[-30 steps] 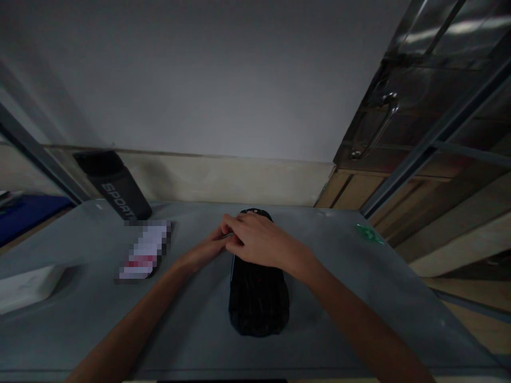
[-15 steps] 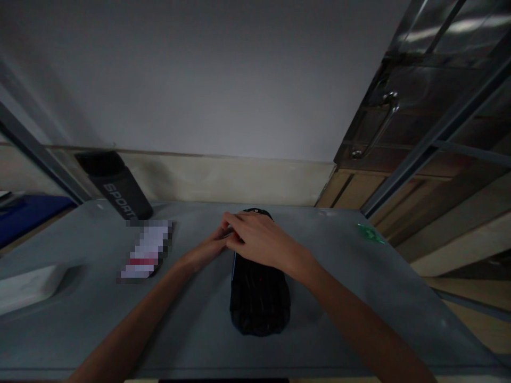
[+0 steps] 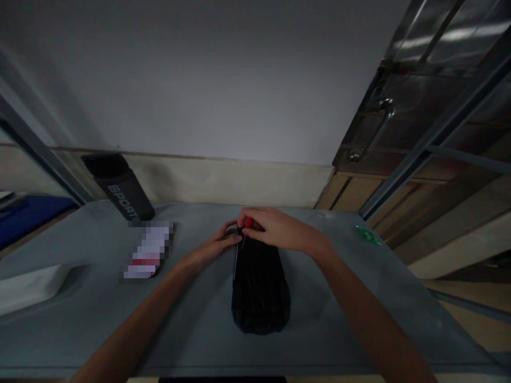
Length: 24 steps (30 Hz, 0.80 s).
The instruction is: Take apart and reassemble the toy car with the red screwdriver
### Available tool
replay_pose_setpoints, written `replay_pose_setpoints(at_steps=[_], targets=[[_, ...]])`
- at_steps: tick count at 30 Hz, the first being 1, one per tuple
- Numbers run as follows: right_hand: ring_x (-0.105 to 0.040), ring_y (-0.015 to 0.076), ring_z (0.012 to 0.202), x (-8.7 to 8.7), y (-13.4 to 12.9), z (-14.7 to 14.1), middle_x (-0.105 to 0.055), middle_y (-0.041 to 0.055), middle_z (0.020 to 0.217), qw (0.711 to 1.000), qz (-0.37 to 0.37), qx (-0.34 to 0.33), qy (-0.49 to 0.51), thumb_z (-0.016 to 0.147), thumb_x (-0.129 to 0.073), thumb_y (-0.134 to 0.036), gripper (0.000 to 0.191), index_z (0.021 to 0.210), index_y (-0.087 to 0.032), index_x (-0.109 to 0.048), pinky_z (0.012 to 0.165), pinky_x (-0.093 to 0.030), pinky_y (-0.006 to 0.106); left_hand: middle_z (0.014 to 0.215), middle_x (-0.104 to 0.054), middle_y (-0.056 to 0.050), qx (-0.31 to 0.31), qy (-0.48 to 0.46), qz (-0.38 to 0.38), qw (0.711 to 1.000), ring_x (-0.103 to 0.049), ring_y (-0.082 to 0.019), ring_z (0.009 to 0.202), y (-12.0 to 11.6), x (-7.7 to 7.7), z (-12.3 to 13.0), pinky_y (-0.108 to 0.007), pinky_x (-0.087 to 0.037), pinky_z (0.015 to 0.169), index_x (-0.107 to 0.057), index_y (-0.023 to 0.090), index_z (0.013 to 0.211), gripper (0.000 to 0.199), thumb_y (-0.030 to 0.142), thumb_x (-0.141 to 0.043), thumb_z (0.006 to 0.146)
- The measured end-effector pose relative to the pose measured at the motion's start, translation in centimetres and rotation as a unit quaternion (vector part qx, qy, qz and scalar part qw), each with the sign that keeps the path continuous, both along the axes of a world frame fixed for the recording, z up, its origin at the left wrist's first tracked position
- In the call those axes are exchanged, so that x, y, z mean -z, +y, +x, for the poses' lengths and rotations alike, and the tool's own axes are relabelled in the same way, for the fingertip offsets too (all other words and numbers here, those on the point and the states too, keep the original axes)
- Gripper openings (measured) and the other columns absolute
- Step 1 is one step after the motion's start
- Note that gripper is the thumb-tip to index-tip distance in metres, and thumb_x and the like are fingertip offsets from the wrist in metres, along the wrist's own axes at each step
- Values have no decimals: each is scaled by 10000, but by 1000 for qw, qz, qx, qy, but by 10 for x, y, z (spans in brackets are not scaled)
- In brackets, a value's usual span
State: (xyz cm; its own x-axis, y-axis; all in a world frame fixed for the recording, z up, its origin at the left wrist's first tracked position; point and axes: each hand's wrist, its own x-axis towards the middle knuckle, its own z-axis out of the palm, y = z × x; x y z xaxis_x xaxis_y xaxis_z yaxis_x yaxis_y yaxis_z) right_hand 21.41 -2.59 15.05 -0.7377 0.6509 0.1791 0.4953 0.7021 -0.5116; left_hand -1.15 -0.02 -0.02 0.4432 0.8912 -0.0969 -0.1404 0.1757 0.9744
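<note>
A black, car-shaped body (image 3: 261, 287), which looks like a toy car, lies lengthwise on the grey table in front of me. In my right hand (image 3: 279, 229), over its far end, is a small screwdriver (image 3: 248, 222) with a red handle, pinched between thumb and fingers. The thin shaft points down towards the far left edge of the car. My left hand (image 3: 221, 240) grips that same edge, thumb nearer me and fingers beyond. The far end of the car is partly hidden by my hands, and I cannot make out the screwdriver's tip clearly.
On the left stand a dark SPORTS bottle (image 3: 123, 189), a blurred-out phone-like item (image 3: 149, 250) and a white object (image 3: 34, 287). A green plastic piece (image 3: 368, 234) lies at the right. Metal frame posts (image 3: 399, 181) rise at the table's sides, before a wall.
My hands have moved apart from each other. My right hand has shifted slightly right and turned, so the red screwdriver now shows. The car stays in about the same place.
</note>
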Motion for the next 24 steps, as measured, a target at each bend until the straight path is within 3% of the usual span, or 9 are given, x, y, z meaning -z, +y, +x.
replay_pose_setpoints(at_steps=[5,8,9,12,17,21,24], targets=[[-591,170,743,-8,25,46,-677,5,827,994,24,99,28,1016,-517,-233,123,1054,-212,-633,735,-414,297,1486,-640,-100,-11,5,-16,1000,-579,-298,1405,-3,-5,1,-481,-362,1241,-541,291,1508,752,385,-859,833],[-607,190,786,5,46,71,-706,34,852,966,-26,252,-57,988,-503,-212,155,1061,-218,-639,767,-417,310,1486,-639,-108,-14,8,-17,1000,-585,-298,1393,-4,-7,1,-475,-376,1221,-545,284,1503,737,373,-849,838],[-605,199,771,12,52,77,-701,45,818,958,-48,269,-82,959,-537,-201,122,999,-210,-651,756,-417,318,1476,-646,-108,-14,8,-16,1000,-591,-298,1385,-4,-7,1,-477,-382,1214,-549,285,1498,741,374,-855,830],[-586,186,635,39,70,84,-652,17,644,946,-128,265,-138,778,-675,-124,107,738,-216,-639,671,-419,311,1448,-672,-111,-3,10,-17,1000,-603,-292,1375,-4,-9,1,-478,-376,1218,-538,273,1509,770,380,-864,819],[-584,184,566,76,84,83,-605,-24,527,928,-232,234,-171,645,-732,-112,140,633,-231,-657,627,-448,309,1461,-687,-104,5,6,-27,1000,-576,-308,1430,-4,-11,-1,-489,-324,1263,-495,273,1553,795,358,-847,846],[-611,201,580,83,89,89,-630,-5,555,929,-257,227,-141,647,-743,-127,133,661,-233,-664,637,-463,327,1507,-661,-114,18,6,-20,1000,-558,-309,1461,-4,-11,-3,-509,-289,1290,-475,279,1574,824,374,-854,848],[-624,201,638,82,91,86,-626,-6,589,942,-231,230,-83,716,-743,-173,100,705,-230,-662,688,-472,325,1556,-621,-129,22,3,-24,999,-539,-301,1482,-5,-12,-4,-492,-295,1291,-468,268,1584,826,382,-850,860]])
